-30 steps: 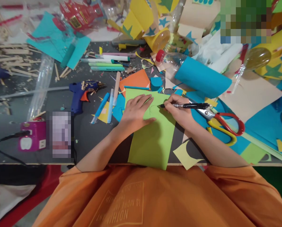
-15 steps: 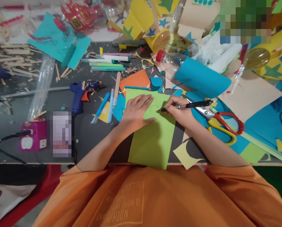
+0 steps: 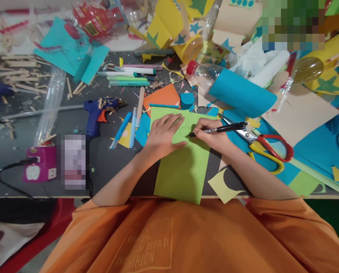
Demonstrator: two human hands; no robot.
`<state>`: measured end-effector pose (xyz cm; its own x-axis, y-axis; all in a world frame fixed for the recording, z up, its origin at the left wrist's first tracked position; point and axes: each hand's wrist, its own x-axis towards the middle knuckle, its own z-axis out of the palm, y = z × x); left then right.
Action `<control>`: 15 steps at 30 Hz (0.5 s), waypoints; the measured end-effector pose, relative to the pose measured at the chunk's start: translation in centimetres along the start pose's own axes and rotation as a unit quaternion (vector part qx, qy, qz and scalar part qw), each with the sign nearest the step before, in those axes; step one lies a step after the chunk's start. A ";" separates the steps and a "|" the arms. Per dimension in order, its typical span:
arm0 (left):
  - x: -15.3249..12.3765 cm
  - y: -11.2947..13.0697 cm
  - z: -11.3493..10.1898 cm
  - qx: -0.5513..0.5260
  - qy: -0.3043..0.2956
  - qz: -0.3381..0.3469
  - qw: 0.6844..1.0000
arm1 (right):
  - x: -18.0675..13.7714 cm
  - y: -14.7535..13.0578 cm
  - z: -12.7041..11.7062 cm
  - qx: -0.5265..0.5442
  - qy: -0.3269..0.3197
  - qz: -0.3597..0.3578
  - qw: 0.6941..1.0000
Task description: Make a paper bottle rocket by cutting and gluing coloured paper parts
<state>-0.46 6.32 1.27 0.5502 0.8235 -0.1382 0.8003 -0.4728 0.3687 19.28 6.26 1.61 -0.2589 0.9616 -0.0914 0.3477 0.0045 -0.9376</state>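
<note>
A sheet of light green paper lies in front of me, its lower end reaching over the table's edge. My left hand rests flat on its upper left part, fingers spread. In my right hand is a black pen, gripped near its tip, which touches the paper. A small drawn circle shows between the two hands. Just right of my right hand lie scissors with red and yellow handles, on blue paper scraps.
A blue glue gun and several markers lie left and beyond. A bottle wrapped in blue paper lies at the back right. A purple box with a plugged-in cable sits left. A pale yellow scrap is near the front edge.
The pen tip has moved slightly down along the circle, and its line now looks more nearly closed. My right hand shifted a little left and down. My left hand stayed in place.
</note>
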 end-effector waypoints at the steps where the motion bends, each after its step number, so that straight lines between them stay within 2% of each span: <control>1: 0.0 0.0 0.0 0.001 -0.002 0.001 1.000 | 0.0 -0.1 0.0 -0.001 -0.005 0.002 1.000; 4: 0.0 -0.1 0.1 0.001 -0.002 0.003 1.000 | -0.1 -0.2 0.0 -0.005 -0.008 -0.010 1.000; 9: 0.0 0.0 -0.1 0.002 -0.003 0.001 1.000 | -0.3 0.1 -0.1 0.011 0.074 -0.034 0.997; 15: 0.0 0.0 0.0 0.000 0.005 0.002 1.000 | -0.3 0.0 0.0 -0.005 0.024 -0.025 0.999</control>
<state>-0.45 6.31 1.32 0.5508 0.8248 -0.1278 0.7984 -0.4761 0.3686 19.33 6.00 1.62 -0.2332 0.9720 -0.0274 0.3435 0.0560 -0.9375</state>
